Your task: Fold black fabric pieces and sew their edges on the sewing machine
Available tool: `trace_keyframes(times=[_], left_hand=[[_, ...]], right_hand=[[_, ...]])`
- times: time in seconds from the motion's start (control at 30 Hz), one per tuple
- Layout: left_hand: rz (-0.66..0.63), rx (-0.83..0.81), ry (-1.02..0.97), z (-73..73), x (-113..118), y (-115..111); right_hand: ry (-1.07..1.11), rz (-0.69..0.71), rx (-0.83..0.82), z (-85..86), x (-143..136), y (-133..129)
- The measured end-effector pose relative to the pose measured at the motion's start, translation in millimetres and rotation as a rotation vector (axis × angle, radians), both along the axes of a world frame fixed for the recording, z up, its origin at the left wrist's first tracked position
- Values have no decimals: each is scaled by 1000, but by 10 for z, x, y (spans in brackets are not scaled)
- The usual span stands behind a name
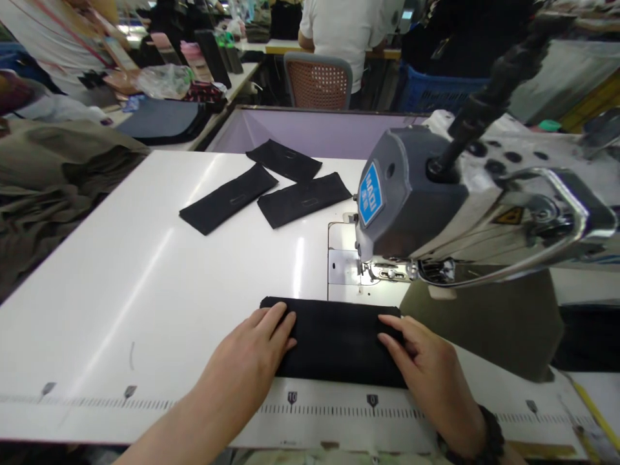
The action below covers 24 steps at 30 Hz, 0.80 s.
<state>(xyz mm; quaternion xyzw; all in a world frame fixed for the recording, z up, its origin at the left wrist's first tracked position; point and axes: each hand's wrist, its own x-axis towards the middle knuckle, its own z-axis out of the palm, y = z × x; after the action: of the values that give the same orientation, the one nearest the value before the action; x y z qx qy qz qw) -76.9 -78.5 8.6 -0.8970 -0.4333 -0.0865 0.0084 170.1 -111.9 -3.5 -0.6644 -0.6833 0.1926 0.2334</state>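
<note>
A folded black fabric piece (339, 342) lies flat on the white sewing table, its long side parallel to the front edge. My left hand (256, 349) grips its left end, fingers pressed together on top. At the right end my right hand (421, 361) pinches the cloth between thumb and fingers. Just beyond the piece, to the right, is the sewing machine head (407, 194) with its needle plate (343, 268). Three more black fabric pieces, each with a small slot, lie farther back: one at left (227, 199), one at right (305, 199), one behind (285, 160).
Olive fabric (484, 323) lies beneath the machine arm at right. A ruler scale (334, 410) runs along the table's front. Heaped olive cloth (53, 187) is at left. Behind stand a chair (317, 81), a seated person (339, 32) and a blue crate (436, 90).
</note>
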Motion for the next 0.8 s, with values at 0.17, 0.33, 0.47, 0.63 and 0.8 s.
trace_keyframes(times=[0.17, 0.33, 0.47, 0.63, 0.8], left_hand=[[10, 60, 51, 25, 56, 4], [-58, 74, 36, -88, 61, 1], [-113, 89, 40, -98, 88, -3], [-157, -36, 60, 62, 224, -1], [-129, -49, 144, 64, 349, -6]], right_hand=[[-30, 3, -35, 3, -3, 2], [-129, 45, 11, 45, -18, 10], [-350, 53, 145, 111, -32, 25], [-478, 362, 395, 108, -121, 66], [-504, 457, 358, 59, -313, 62]])
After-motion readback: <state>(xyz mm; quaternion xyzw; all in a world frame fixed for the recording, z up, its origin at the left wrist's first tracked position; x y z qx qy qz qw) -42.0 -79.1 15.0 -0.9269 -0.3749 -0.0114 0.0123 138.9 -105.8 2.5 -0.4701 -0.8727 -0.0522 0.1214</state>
